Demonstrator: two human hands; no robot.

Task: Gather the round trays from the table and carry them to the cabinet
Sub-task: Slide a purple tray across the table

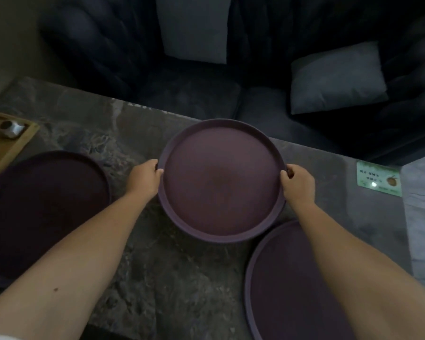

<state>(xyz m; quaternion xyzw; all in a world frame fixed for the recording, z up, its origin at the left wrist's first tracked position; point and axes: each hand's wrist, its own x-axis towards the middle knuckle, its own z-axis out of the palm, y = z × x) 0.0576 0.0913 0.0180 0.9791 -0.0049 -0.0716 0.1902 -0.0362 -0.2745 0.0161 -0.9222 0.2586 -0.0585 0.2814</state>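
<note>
Three round dark purple trays are in view on a grey marble table. The middle tray is gripped on both sides: my left hand clasps its left rim and my right hand clasps its right rim. It seems slightly raised, its near right edge overlapping the tray at the lower right. A second tray lies flat at the left, partly behind my left forearm. The third tray lies at the lower right, partly covered by my right forearm.
A wooden tea tray with a small metal cup stands at the table's far left. A green card lies near the right edge. A dark sofa with grey cushions runs behind the table. Pale floor shows at the right.
</note>
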